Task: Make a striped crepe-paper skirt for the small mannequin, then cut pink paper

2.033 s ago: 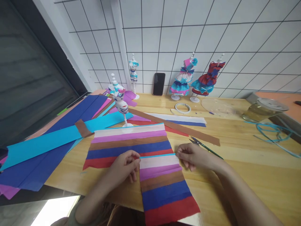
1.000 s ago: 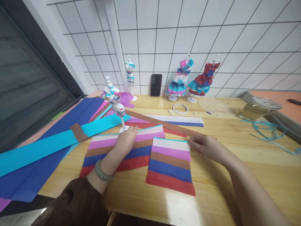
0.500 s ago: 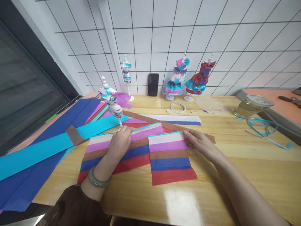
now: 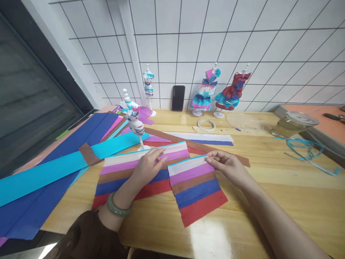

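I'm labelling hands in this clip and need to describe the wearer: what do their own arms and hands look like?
The left hand is ungloved, with a smooth, rounded grey-green bangle at its wrist and a loose dark brown sleeve beyond. The right hand is ungloved too, with no bangle showing.

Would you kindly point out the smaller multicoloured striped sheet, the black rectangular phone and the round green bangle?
Smaller multicoloured striped sheet (image 4: 198, 192): head view, on its blue stripe.
Black rectangular phone (image 4: 178, 98): head view, mid-screen.
Round green bangle (image 4: 118, 210): head view, front of its band.
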A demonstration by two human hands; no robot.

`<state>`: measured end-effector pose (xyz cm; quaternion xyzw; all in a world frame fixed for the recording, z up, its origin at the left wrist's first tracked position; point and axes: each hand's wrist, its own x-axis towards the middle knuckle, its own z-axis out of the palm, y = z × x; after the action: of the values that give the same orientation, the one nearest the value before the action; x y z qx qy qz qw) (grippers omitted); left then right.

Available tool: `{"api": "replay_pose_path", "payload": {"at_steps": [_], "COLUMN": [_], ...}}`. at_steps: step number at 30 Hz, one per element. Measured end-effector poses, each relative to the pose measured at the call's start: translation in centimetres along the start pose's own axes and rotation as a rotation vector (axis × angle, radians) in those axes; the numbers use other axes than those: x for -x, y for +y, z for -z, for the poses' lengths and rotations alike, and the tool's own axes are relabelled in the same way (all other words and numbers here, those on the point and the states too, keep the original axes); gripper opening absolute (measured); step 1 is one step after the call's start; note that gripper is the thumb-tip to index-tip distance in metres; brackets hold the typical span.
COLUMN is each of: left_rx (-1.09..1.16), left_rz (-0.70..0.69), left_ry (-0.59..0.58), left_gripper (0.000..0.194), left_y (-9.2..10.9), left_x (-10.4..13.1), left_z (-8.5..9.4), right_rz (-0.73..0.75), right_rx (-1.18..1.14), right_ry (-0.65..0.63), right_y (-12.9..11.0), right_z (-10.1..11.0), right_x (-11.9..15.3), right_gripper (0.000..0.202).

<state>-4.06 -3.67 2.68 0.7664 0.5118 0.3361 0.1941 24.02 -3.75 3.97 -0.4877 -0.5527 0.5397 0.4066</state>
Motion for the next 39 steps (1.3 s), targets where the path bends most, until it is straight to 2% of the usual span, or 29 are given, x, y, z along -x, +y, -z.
{"api": "replay_pose_path", "payload": {"at_steps": [5, 8, 10, 13, 15, 18, 20, 24, 27, 30, 33, 39], "left_rx": [0.463, 0.615, 0.679, 0.766, 0.817, 0.871, 0.886, 0.943, 0.997, 1.010, 1.015, 0.982], "left_rz": [0.193, 0.299, 0.313, 0.304, 0.302, 0.309, 0.305, 0.304, 0.293, 0.265, 0.259, 0.192], "left_ry": [-0.211, -0.313, -0.303, -0.189, -0.140, -0.132, -0.146, -0.226, -0.286, -0.225, -0.189, -0.352], "left_gripper": [0.040, 0.030, 0.025, 0.025, 0.024, 0.027, 0.029, 0.032, 0.032, 0.030, 0.028, 0.031], "left_y": [1.1, 1.5, 1.5, 1.5, 1.5, 1.6, 1.8, 2.4, 2.5, 2.1, 1.5, 0.4], "left_x": [0.4, 0.4, 0.3, 0.1, 0.1, 0.2, 0.4, 0.6, 0.6, 0.5, 0.4, 0.4], "left_z": [-0.6, -0.7, -0.6, -0.4, -0.3, -0.2, -0.1, 0.5, 1.1, 1.6, 2.3, 5.6], "right_rz": [0.010, -0.013, -0.015, 0.036, 0.104, 0.215, 0.300, 0.486, 0.492, 0.449, 0.427, 0.343], "right_rx": [-0.185, -0.262, -0.255, -0.156, -0.050, 0.154, 0.332, 0.595, 0.627, 0.622, 0.590, 0.354], "right_ry": [0.040, 0.068, 0.086, 0.148, 0.257, 0.390, 0.339, -0.013, -0.227, -0.376, -0.343, -0.177], "right_y": [0.1, 0.3, 0.4, 0.5, 0.3, -0.6, -1.7, -4.8, -6.6, -7.6, -8.3, -9.4], "right_z": [0.2, 0.3, 0.4, 0.1, -0.2, -1.2, -2.2, -5.3, -7.7, -9.2, -9.7, -9.7], "right_x": [0.1, 0.0, -0.1, -0.2, -0.2, 0.1, 0.3, -0.2, -1.2, -2.4, -3.7, -6.0], "right_gripper": [0.023, 0.024, 0.025, 0.031, 0.037, 0.034, 0.029, 0.026, 0.025, 0.018, 0.018, 0.027]}}
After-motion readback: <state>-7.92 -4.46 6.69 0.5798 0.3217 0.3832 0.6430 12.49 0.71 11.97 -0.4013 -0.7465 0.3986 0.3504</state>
